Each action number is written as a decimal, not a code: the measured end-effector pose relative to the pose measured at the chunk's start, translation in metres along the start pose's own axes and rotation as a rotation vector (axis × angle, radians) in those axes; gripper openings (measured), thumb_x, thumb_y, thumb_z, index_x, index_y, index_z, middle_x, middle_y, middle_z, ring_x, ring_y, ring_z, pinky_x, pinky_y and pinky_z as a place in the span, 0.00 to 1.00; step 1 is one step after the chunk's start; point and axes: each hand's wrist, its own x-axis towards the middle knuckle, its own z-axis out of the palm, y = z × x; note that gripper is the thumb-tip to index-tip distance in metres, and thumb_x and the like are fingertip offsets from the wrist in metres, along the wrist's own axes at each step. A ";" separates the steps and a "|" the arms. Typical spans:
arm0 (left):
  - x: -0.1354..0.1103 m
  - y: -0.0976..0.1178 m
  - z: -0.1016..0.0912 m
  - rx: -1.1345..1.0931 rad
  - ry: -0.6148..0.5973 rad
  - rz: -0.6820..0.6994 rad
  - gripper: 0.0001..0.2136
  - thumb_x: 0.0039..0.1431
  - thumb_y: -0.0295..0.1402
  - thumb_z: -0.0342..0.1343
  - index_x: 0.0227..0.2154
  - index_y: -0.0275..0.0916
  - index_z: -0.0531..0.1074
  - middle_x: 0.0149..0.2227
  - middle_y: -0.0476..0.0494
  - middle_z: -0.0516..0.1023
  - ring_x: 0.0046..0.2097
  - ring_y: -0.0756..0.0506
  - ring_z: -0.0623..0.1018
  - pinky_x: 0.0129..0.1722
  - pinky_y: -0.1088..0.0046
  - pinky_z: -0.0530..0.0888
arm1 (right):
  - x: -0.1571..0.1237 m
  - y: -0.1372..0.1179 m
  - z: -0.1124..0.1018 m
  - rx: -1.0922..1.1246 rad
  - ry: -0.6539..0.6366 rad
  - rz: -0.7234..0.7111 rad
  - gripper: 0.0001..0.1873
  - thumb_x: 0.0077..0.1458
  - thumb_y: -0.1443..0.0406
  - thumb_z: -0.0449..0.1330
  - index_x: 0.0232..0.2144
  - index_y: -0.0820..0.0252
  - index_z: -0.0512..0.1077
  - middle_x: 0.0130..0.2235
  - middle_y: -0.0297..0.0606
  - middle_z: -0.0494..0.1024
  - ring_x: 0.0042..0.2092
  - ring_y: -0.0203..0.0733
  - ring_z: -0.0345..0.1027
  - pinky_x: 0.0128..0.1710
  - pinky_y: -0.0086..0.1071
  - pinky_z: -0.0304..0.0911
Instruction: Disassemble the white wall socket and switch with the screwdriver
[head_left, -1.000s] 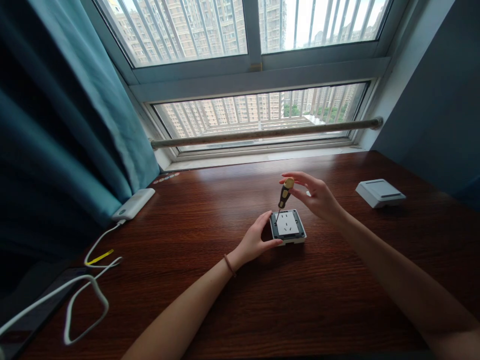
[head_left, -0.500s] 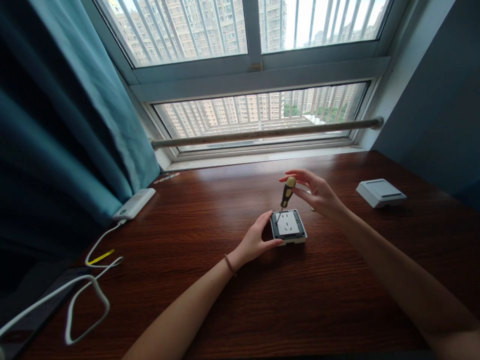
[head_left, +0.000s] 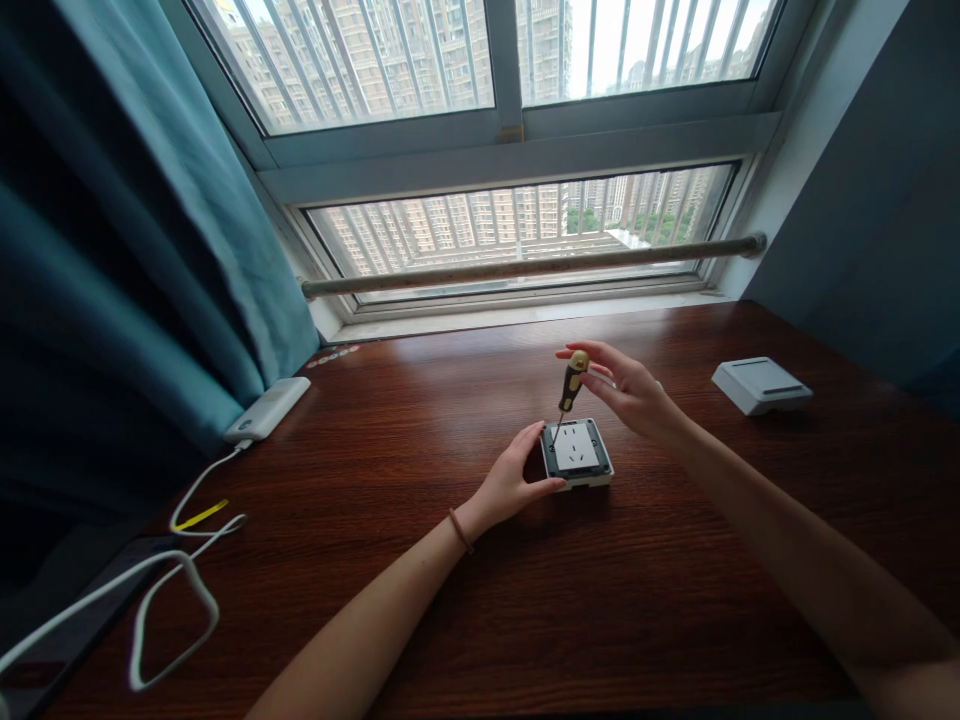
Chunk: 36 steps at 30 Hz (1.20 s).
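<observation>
A square wall socket [head_left: 576, 450] with a white face and dark frame lies face up on the wooden table. My left hand [head_left: 517, 468] grips its left side, thumb along the near edge and fingers at the far left corner. Above it, my right hand [head_left: 626, 388] holds a screwdriver [head_left: 572, 384] by its black and yellow handle, between thumb and fingers. The screwdriver leans slightly to the right, and its tip meets the left part of the socket's frame, by a screw hole.
To the right sits a white switch-like box [head_left: 762, 385]. At left are a white power bank [head_left: 268, 410], its looping white cable [head_left: 196, 575] and a yellow strip [head_left: 202, 515]. A blue curtain [head_left: 225, 250] hangs there. Behind the table [head_left: 420, 400] runs a window rail [head_left: 525, 268].
My right hand has shifted slightly left, and its fingers have moved around the screwdriver handle, which has turned a little. The left hand and socket stay in place.
</observation>
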 end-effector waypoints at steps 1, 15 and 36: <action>0.000 0.000 0.000 -0.005 0.001 0.001 0.37 0.46 0.41 0.61 0.58 0.40 0.53 0.61 0.36 0.55 0.61 0.38 0.57 0.61 0.56 0.54 | -0.001 0.000 0.002 -0.031 0.039 0.007 0.17 0.55 0.63 0.56 0.48 0.53 0.65 0.48 0.39 0.72 0.51 0.43 0.64 0.51 0.44 0.59; 0.000 0.001 0.000 -0.026 0.017 0.001 0.37 0.45 0.41 0.62 0.58 0.40 0.54 0.60 0.35 0.56 0.61 0.36 0.58 0.61 0.54 0.54 | -0.003 -0.002 0.005 -0.100 0.105 -0.010 0.18 0.51 0.62 0.59 0.46 0.55 0.66 0.45 0.39 0.73 0.48 0.44 0.66 0.49 0.42 0.61; 0.000 0.000 -0.002 -0.105 0.037 -0.006 0.38 0.45 0.39 0.63 0.58 0.40 0.52 0.61 0.36 0.54 0.62 0.37 0.56 0.61 0.55 0.54 | 0.000 0.006 0.003 0.089 0.081 0.026 0.20 0.52 0.64 0.58 0.48 0.55 0.63 0.42 0.39 0.75 0.48 0.43 0.67 0.51 0.45 0.60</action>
